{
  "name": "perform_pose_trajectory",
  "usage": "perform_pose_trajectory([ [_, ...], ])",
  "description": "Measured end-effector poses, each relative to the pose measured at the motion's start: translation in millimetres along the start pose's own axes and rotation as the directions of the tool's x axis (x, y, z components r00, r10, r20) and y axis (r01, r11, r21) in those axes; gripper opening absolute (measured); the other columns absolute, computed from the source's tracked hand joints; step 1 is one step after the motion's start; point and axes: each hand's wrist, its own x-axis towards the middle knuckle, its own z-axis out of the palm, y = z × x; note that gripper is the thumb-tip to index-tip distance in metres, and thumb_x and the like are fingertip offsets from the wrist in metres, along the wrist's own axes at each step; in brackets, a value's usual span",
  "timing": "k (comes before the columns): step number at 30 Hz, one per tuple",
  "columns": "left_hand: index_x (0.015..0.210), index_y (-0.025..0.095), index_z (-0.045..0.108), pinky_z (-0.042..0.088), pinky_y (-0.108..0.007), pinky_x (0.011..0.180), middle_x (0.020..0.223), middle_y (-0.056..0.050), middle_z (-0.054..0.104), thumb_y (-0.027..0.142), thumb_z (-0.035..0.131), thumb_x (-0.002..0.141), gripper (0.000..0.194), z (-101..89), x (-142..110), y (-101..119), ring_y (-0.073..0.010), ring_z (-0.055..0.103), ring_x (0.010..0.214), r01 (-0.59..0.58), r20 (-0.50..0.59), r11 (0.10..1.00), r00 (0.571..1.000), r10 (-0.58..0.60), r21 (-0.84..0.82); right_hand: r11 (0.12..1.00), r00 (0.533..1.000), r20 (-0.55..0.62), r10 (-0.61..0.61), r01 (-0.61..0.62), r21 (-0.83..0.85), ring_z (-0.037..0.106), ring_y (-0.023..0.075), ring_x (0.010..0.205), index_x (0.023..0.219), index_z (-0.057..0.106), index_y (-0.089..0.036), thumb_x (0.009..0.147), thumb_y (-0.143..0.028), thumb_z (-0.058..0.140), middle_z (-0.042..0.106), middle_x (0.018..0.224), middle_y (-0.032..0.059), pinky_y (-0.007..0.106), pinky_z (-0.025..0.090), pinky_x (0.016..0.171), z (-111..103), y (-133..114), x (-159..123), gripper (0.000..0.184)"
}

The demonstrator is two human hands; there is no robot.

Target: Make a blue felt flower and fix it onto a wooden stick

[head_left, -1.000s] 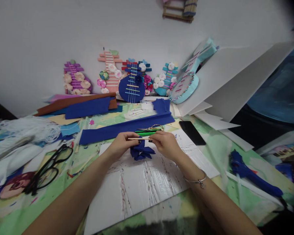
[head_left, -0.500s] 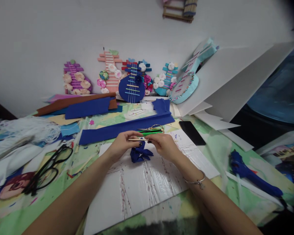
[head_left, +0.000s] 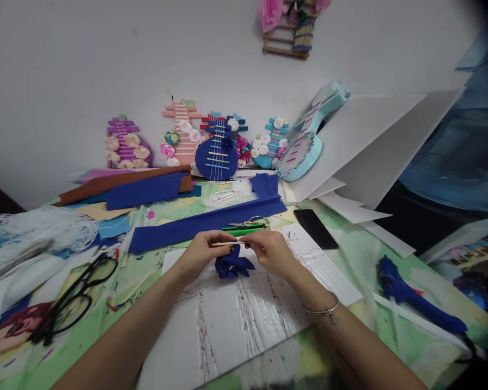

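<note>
A thin wooden stick lies level between my two hands over the white board. Its left part is pinched in the fingers of my left hand. My right hand is closed at the stick's other end, with thumb and forefinger together. Right below the fingers are folded blue paper petals; a narrow strip of the blue rises to the stick between the hands. Whether the fingers also grip this paper is hard to see. Just beyond the fingertips lie scissors and a green pen-like thing.
The white board carries dried glue streaks. Around it lie a long blue paper strip, a black phone, a blue glue gun and black glasses. Decorated paper lutes lean against the wall.
The camera view has tipped up slightly, so everything sits lower in the picture and more of the wall decoration shows. Both hands keep nearly the same hold on the stick.
</note>
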Motion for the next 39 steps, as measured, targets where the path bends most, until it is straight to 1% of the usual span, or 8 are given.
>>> perform_pose_trajectory([
  [7, 0.084, 0.014, 0.069, 0.043, -0.021, 0.061, 0.076, -0.002, 0.067, 0.026, 0.078, 0.063, 0.025, 0.6, 0.5, -3.7, -0.0106, 0.057, 0.065, 0.002, -0.026, 0.997, 1.000, -0.004, -0.077, 1.000, 0.999, -0.031, -0.008, 0.007, -0.018, 0.067, 0.0172, 0.082, 0.093, 0.070, -0.019, 0.079, -0.005, 0.051, 0.074, 0.090, 0.0045, 0.028, 0.049, 0.075, 1.9, 2.3, -0.9, 0.028],
  [12, 0.083, 0.014, 0.069, 0.043, -0.021, 0.063, 0.076, -0.002, 0.066, 0.025, 0.078, 0.063, 0.025, 3.1, -1.1, 0.0, -0.0111, 0.057, 0.066, -0.006, -0.017, 0.995, 1.000, 0.004, -0.098, 0.998, 0.998, -0.052, -0.027, 0.024, -0.055, 0.066, 0.0172, 0.080, 0.092, 0.070, -0.019, 0.079, -0.004, 0.050, 0.073, 0.088, 0.0045, 0.028, 0.049, 0.073, 1.3, 2.3, -1.4, 0.028],
  [16, 0.073, 0.013, 0.066, 0.044, -0.023, 0.063, 0.073, -0.003, 0.065, 0.033, 0.076, 0.066, 0.023, 6.4, -1.5, 3.6, -0.0122, 0.057, 0.064, 0.028, -0.032, 0.983, 0.999, -0.035, -0.180, 0.995, 0.995, -0.076, -0.064, 0.058, -0.079, 0.065, 0.0166, 0.079, 0.091, 0.070, -0.020, 0.080, -0.003, 0.049, 0.072, 0.086, 0.0039, 0.027, 0.049, 0.072, 2.2, 2.0, -1.9, 0.029],
  [18, 0.067, 0.013, 0.063, 0.043, -0.023, 0.062, 0.071, -0.002, 0.063, 0.036, 0.074, 0.068, 0.026, 6.9, -1.1, 3.5, -0.0117, 0.056, 0.064, 0.039, -0.042, 0.981, 0.998, -0.047, -0.188, 0.993, 0.993, -0.082, -0.090, 0.083, -0.084, 0.064, 0.0165, 0.078, 0.090, 0.069, -0.019, 0.080, -0.003, 0.048, 0.072, 0.085, 0.0041, 0.027, 0.049, 0.071, 3.7, 2.3, -2.3, 0.029],
  [23, 0.064, 0.013, 0.062, 0.036, -0.020, 0.056, 0.059, 0.002, 0.054, 0.033, 0.075, 0.069, 0.024, 4.7, -0.5, -0.6, -0.0083, 0.047, 0.057, -0.046, -0.063, 0.999, 0.997, 0.045, -0.023, 0.986, 0.987, -0.092, -0.135, 0.124, -0.114, 0.062, 0.0172, 0.075, 0.091, 0.069, -0.017, 0.080, -0.001, 0.048, 0.070, 0.081, 0.0051, 0.028, 0.047, 0.069, 7.8, 3.6, -2.7, 0.029],
  [26, 0.066, 0.012, 0.064, 0.036, -0.021, 0.057, 0.060, 0.001, 0.057, 0.031, 0.074, 0.069, 0.022, 4.5, -0.9, -0.9, -0.0086, 0.047, 0.057, -0.080, -0.075, 0.996, 0.994, 0.082, 0.039, 0.986, 0.987, -0.095, -0.130, 0.119, -0.118, 0.062, 0.0177, 0.076, 0.091, 0.069, -0.016, 0.082, -0.001, 0.047, 0.069, 0.080, 0.0066, 0.028, 0.047, 0.069, 9.1, 4.3, -2.8, 0.027],
  [34, 0.068, 0.013, 0.071, 0.043, -0.025, 0.061, 0.063, -0.003, 0.066, 0.025, 0.075, 0.061, 0.015, 8.7, -1.5, 7.4, -0.0132, 0.056, 0.059, -0.070, -0.152, 0.991, 0.984, 0.087, 0.115, 0.989, 0.990, -0.092, -0.106, 0.096, -0.114, 0.061, 0.0173, 0.076, 0.090, 0.068, -0.017, 0.083, -0.003, 0.046, 0.069, 0.080, 0.0062, 0.028, 0.046, 0.070, 9.4, 4.1, -3.4, 0.028],
  [39, 0.071, 0.014, 0.073, 0.045, -0.026, 0.062, 0.069, -0.004, 0.070, 0.027, 0.074, 0.061, 0.016, 9.7, -3.2, 9.8, -0.0143, 0.058, 0.061, -0.088, -0.177, 0.986, 0.978, 0.112, 0.140, 0.998, 0.993, -0.112, -0.048, 0.043, -0.044, 0.061, 0.0174, 0.077, 0.089, 0.068, -0.016, 0.085, -0.007, 0.046, 0.067, 0.081, 0.0078, 0.028, 0.048, 0.070, 10.0, 1.6, -3.7, 0.024],
])
